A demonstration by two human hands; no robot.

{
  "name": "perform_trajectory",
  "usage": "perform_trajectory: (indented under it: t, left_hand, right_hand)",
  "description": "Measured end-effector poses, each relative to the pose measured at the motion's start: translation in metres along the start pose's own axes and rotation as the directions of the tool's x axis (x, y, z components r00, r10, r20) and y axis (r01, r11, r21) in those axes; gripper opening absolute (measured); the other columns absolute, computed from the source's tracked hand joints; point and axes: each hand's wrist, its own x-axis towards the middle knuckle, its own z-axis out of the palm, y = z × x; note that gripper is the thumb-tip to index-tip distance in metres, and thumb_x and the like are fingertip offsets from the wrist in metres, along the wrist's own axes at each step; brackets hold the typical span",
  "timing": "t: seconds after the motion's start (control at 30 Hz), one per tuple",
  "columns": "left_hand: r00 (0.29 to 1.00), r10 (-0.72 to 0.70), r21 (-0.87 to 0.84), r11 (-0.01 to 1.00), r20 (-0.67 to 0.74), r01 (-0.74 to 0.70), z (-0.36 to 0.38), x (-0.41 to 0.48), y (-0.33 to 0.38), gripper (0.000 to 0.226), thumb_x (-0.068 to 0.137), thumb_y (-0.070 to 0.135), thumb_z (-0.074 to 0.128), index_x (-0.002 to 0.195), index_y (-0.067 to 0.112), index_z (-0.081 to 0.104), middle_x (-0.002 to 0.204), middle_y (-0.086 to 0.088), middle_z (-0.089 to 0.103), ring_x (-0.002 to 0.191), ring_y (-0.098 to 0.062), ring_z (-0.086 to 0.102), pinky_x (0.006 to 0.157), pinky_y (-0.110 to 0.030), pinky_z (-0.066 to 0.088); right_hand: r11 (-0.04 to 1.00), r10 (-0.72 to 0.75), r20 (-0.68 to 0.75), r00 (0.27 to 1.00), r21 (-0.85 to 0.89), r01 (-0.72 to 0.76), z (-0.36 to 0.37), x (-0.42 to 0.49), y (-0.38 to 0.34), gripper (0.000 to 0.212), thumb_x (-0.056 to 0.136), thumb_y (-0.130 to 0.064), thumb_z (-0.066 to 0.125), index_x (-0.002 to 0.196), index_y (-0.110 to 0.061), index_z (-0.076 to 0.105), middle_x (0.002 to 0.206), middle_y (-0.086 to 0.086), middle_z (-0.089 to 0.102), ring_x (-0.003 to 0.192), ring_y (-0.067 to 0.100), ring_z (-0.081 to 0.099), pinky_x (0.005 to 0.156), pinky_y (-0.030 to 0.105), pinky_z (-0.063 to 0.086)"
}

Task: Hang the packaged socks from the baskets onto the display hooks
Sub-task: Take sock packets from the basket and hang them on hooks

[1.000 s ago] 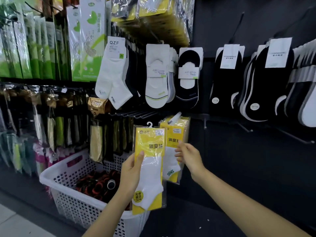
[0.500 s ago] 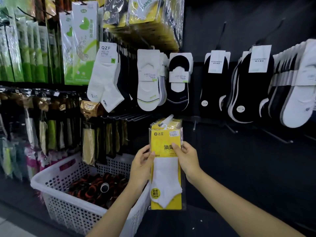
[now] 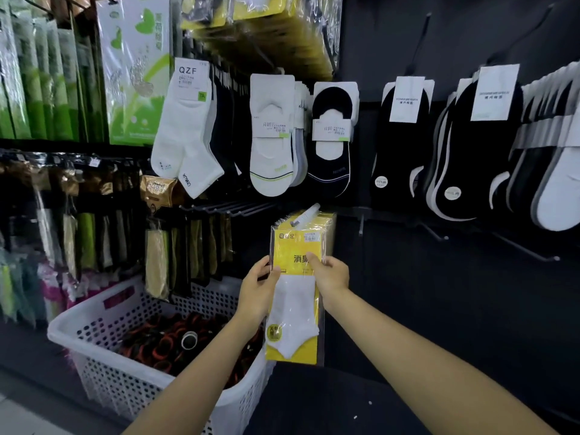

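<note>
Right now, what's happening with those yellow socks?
A person is stocking a sock display. Both the left hand and right hand pinch a yellow sock pack, held up at a white hook where matching packs hang. Whether it is on the hook yet is unclear. A white basket sits below, to the left.

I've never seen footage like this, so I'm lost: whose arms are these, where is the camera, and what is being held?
No machine here: a person wears one camera on the head, looking forward and down, so both bare arms are their own. The left hand and right hand each pinch one yellow sock packet, its top up at a white-tipped hook where matching packets hang; whether it is threaded on, I cannot tell. Lower left stands a white basket holding dark rolled items. Other socks hang above.
</note>
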Motion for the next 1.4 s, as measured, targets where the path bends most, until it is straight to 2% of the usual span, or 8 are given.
perform_trajectory:
  t: [0.13, 0.5, 0.83, 0.9, 1.0, 1.1, 1.2, 1.4]
  left_hand:
    - [1.0, -0.007, 0.049, 0.999, -0.008, 0.007, 0.001, -0.004, -0.011, 0.049, 0.095, 0.025, 0.055, 0.14, 0.013, 0.041, 0.131, -0.001, 0.051, 0.095, 0.0, 0.053, 0.069, -0.005, 0.043]
    - [0.97, -0.164, 0.306, 0.946, 0.181, 0.102, -0.01, -0.117, -0.09, 0.047, 0.094, 0.026, 0.056, 0.137, 0.011, 0.045, 0.133, 0.005, 0.048, 0.123, -0.015, 0.046, 0.096, -0.025, 0.039]
    - [0.675, -0.624, 0.583, 0.738, 0.395, 0.34, 0.022, -0.282, -0.227, 0.032, 0.093, 0.02, 0.058, 0.122, 0.008, 0.054, 0.123, -0.013, 0.06, 0.12, -0.03, 0.055, 0.097, -0.03, 0.041]
    - [0.629, -0.702, 0.623, 0.665, 0.333, 0.412, 0.02, -0.305, -0.247, 0.046, 0.093, 0.029, 0.058, 0.132, 0.006, 0.05, 0.132, -0.007, 0.054, 0.122, -0.026, 0.052, 0.1, -0.028, 0.042]
    - [0.575, -0.778, 0.693, 0.561, 0.253, 0.454, 0.017, -0.324, -0.265, 0.055, 0.093, 0.038, 0.055, 0.137, 0.007, 0.044, 0.137, -0.011, 0.05, 0.112, -0.021, 0.056, 0.083, -0.023, 0.048]
    - [0.49, -0.843, 0.656, 0.501, 0.221, 0.565, 0.026, -0.329, -0.28, 0.061, 0.094, 0.035, 0.053, 0.142, 0.003, 0.034, 0.146, -0.014, 0.039, 0.094, -0.011, 0.055, 0.057, -0.005, 0.045]
    - [0.451, -0.861, 0.636, 0.487, 0.235, 0.599, 0.034, -0.337, -0.283, 0.06, 0.095, 0.037, 0.051, 0.143, 0.007, 0.032, 0.149, -0.012, 0.035, 0.125, -0.026, 0.047, 0.098, -0.026, 0.042]
    - [0.417, -0.854, 0.614, 0.515, 0.31, 0.598, 0.04, -0.356, -0.294, 0.059, 0.094, 0.031, 0.055, 0.14, 0.001, 0.034, 0.142, -0.018, 0.044, 0.129, -0.03, 0.044, 0.106, -0.04, 0.038]
  right_hand:
    - [0.993, 0.114, -0.007, 0.993, 0.039, -0.114, -0.01, 0.001, 0.014, 0.025, 0.085, -0.029, 0.07, 0.094, -0.006, 0.065, 0.102, 0.011, 0.069, 0.098, 0.027, 0.064, 0.092, 0.041, 0.053]
    - [0.924, 0.305, 0.282, 0.91, -0.318, -0.211, -0.14, -0.076, 0.118, 0.027, 0.088, -0.027, 0.066, 0.113, -0.019, 0.059, 0.111, -0.002, 0.063, 0.103, 0.012, 0.061, 0.091, 0.03, 0.052]
    - [0.577, 0.682, 0.005, 0.732, -0.618, -0.534, -0.296, -0.2, 0.303, 0.036, 0.088, -0.012, 0.067, 0.118, 0.005, 0.058, 0.092, 0.015, 0.062, 0.068, 0.008, 0.058, 0.063, 0.021, 0.044]
    - [0.496, 0.727, -0.048, 0.685, -0.652, -0.573, -0.313, -0.22, 0.329, 0.033, 0.087, -0.021, 0.069, 0.112, -0.002, 0.06, 0.104, 0.019, 0.057, 0.083, 0.018, 0.057, 0.073, 0.029, 0.045]
    - [0.482, 0.711, -0.011, 0.703, -0.721, -0.498, -0.32, -0.234, 0.35, 0.058, 0.083, -0.032, 0.072, 0.132, -0.012, 0.047, 0.136, 0.007, 0.046, 0.125, 0.024, 0.047, 0.095, 0.025, 0.039]
    - [0.513, 0.572, 0.065, 0.817, -0.806, -0.295, -0.313, -0.227, 0.352, 0.064, 0.081, -0.039, 0.073, 0.135, -0.02, 0.043, 0.139, 0.002, 0.047, 0.125, 0.02, 0.048, 0.097, 0.024, 0.039]
    - [0.509, 0.564, 0.136, 0.815, -0.834, -0.213, -0.303, -0.212, 0.357, 0.071, 0.08, -0.045, 0.072, 0.14, -0.026, 0.038, 0.144, 0.001, 0.041, 0.129, 0.021, 0.044, 0.1, 0.026, 0.038]
    - [0.329, 0.66, 0.2, 0.724, -0.943, -0.039, -0.297, -0.201, 0.388, 0.081, 0.08, -0.049, 0.069, 0.146, -0.022, 0.031, 0.155, 0.004, 0.024, 0.142, 0.024, 0.025, 0.113, 0.034, 0.026]
